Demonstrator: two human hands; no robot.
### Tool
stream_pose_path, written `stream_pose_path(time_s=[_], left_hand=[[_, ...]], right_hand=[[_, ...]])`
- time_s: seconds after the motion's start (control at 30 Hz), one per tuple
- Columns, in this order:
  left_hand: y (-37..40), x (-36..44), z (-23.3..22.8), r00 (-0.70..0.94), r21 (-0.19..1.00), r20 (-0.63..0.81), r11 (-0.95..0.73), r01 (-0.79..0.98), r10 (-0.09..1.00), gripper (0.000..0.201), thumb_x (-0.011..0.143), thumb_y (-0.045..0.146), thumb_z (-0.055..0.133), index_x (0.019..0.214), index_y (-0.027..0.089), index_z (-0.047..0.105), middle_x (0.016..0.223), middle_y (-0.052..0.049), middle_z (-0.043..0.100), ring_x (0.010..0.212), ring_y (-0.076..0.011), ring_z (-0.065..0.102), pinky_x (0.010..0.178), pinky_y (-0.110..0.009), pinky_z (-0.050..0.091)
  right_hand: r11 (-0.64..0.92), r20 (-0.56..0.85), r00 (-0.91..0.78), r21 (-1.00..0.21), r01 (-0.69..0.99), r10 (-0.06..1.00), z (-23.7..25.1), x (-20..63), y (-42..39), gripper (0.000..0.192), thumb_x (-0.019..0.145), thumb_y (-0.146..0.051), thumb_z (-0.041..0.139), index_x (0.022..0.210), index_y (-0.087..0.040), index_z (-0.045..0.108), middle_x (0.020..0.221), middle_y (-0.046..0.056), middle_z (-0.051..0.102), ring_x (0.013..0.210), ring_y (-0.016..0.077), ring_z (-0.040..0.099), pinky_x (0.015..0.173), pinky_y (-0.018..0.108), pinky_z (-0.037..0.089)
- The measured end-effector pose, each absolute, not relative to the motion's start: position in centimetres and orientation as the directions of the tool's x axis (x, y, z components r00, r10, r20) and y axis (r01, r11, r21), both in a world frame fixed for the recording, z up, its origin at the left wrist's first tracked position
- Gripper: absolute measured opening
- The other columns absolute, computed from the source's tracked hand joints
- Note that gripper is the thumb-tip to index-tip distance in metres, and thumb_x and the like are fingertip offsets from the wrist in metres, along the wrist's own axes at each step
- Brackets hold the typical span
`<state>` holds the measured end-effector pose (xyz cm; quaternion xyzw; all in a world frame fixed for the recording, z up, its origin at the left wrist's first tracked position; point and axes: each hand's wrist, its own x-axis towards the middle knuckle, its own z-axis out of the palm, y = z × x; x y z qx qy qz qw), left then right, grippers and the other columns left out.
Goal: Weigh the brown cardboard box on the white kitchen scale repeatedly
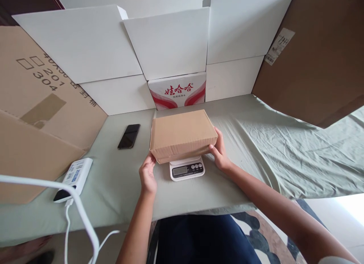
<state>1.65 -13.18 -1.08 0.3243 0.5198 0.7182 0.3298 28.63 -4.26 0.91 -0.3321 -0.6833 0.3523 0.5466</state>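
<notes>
Where the green cloth (pixel 256 142) covers the table, a small white digital scale (pixel 187 168) stands near the front edge, and a closed brown cardboard box (pixel 182 134) rests on its platform, overhanging it on every side. The scale's front panel shows a grey display window and a row of dark round buttons; the printing under them is too small to read. The left hand (pixel 147 175) lies at the box's near left corner with its fingers loosely curled and its fingertips touching the lower edge, gripping nothing. The right hand (pixel 219 150) is placed against the box's right end, thumb on the near face and fingers spread along the side, pressing rather than closing around it. A black phone (pixel 129 136) lies face up on the cloth to the left of the box, well apart from it. Nearer the left front edge lies a white power bank (pixel 74 177) carrying a blue-printed label that cannot be read, with a white cable (pixel 82 218) running from it. Behind the box, white cardboard panels (pixel 170 40) stand upright, and below them a carton face (pixel 176 90) bears red Chinese characters reading 娃哈哈. The brown cardboard sheet (pixel 31 105) on the left shows the printed figures 201 and 304; another brown sheet (pixel 318 55) on the right carries a barcode sticker (pixel 279 45).
</notes>
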Motion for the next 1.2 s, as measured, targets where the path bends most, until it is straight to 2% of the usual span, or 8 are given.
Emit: stream_pose_path(time_s=[0.3, 0.47, 0.63, 0.7, 0.8, 0.9, 1.03, 1.2], left_hand=[[-13.4, 1.7, -1.1, -0.582, 0.958, 0.105, -0.238, -0.157, 0.806, 0.052, 0.078, 0.053, 0.057, 0.116, 0.025, 0.078, 0.130, -0.011, 0.072, 0.130, -0.0332, 0.062, 0.111, -0.047, 0.046], [-13.2, 1.8, -1.3, -0.610, 0.951, 0.105, -0.258, -0.169, 0.786, 0.059, 0.076, 0.056, 0.058, 0.117, 0.019, 0.077, 0.125, -0.015, 0.074, 0.127, -0.0345, 0.063, 0.109, -0.049, 0.047], [-13.2, 1.9, -1.3, -0.603, 0.948, 0.123, -0.272, -0.163, 0.788, 0.059, 0.078, 0.056, 0.057, 0.118, 0.017, 0.077, 0.125, -0.016, 0.074, 0.127, -0.0348, 0.064, 0.109, -0.049, 0.047], [-13.4, 1.6, -0.9, -0.585, 0.944, 0.155, -0.293, -0.148, 0.796, 0.058, 0.080, 0.053, 0.056, 0.122, 0.018, 0.076, 0.132, -0.015, 0.071, 0.133, -0.0343, 0.060, 0.113, -0.048, 0.044], [-13.6, 0.8, 0.1, -0.597, 0.909, 0.249, -0.396, -0.127, 0.763, 0.055, 0.085, 0.046, 0.051, 0.131, 0.023, 0.071, 0.148, -0.011, 0.061, 0.144, -0.0305, 0.049, 0.118, -0.044, 0.039], [-13.7, -0.1, 0.8, -0.648, 0.874, 0.306, -0.475, -0.098, 0.697, 0.056, 0.087, 0.043, 0.047, 0.135, 0.026, 0.068, 0.153, -0.008, 0.056, 0.147, -0.0291, 0.045, 0.120, -0.045, 0.036], [-13.7, -0.3, 1.0, -0.650, 0.881, 0.300, -0.464, -0.092, 0.698, 0.056, 0.089, 0.046, 0.044, 0.136, 0.027, 0.067, 0.154, -0.008, 0.055, 0.148, -0.0302, 0.044, 0.121, -0.047, 0.035], [-13.8, 0.3, 1.1, -0.641, 0.880, 0.287, -0.460, -0.118, 0.712, 0.057, 0.089, 0.047, 0.043, 0.135, 0.025, 0.068, 0.152, -0.009, 0.057, 0.147, -0.0299, 0.046, 0.121, -0.045, 0.036]], right_hand=[[0.532, 0.515, -0.176, -0.844, 0.066, 0.839, 0.4, 28.7, -4.1, 0.062, 0.094, -0.064, 0.049, 0.150, -0.042, 0.032, 0.153, 0.006, 0.041, 0.143, 0.0342, 0.040, 0.117, 0.057, 0.039], [0.548, 0.532, -0.163, -0.833, 0.071, 0.831, 0.0, 28.7, -4.0, 0.065, 0.094, -0.064, 0.049, 0.150, -0.036, 0.032, 0.151, 0.008, 0.043, 0.139, 0.0345, 0.043, 0.113, 0.056, 0.041], [0.567, 0.548, -0.171, -0.820, 0.082, 0.818, 0.0, 28.6, -4.1, 0.063, 0.094, -0.064, 0.049, 0.150, -0.038, 0.035, 0.147, 0.008, 0.045, 0.136, 0.0340, 0.045, 0.110, 0.055, 0.043], [0.572, 0.563, -0.119, -0.818, 0.063, 0.818, 0.1, 28.7, -3.7, 0.063, 0.093, -0.064, 0.049, 0.149, -0.038, 0.037, 0.144, 0.008, 0.047, 0.133, 0.0333, 0.048, 0.109, 0.055, 0.045], [0.577, 0.573, 0.119, -0.817, 0.007, 0.811, 0.5, 29.6, -2.2, 0.064, 0.091, -0.065, 0.046, 0.150, -0.040, 0.036, 0.139, 0.008, 0.047, 0.126, 0.0318, 0.052, 0.105, 0.055, 0.048], [0.543, 0.507, 0.315, -0.839, -0.033, 0.802, 1.0, 30.9, -0.4, 0.062, 0.090, -0.062, 0.042, 0.149, -0.043, 0.035, 0.138, 0.007, 0.046, 0.124, 0.0305, 0.054, 0.103, 0.055, 0.048], [0.451, 0.401, 0.356, -0.890, -0.064, 0.844, 1.1, 31.6, 0.4, 0.058, 0.092, -0.057, 0.036, 0.148, -0.043, 0.036, 0.134, 0.006, 0.049, 0.121, 0.0280, 0.058, 0.101, 0.053, 0.050], [0.423, 0.390, 0.299, -0.905, -0.051, 0.871, 0.4, 30.7, -0.2, 0.059, 0.089, -0.060, 0.039, 0.145, -0.042, 0.041, 0.132, 0.007, 0.051, 0.118, 0.0279, 0.059, 0.099, 0.051, 0.051]])
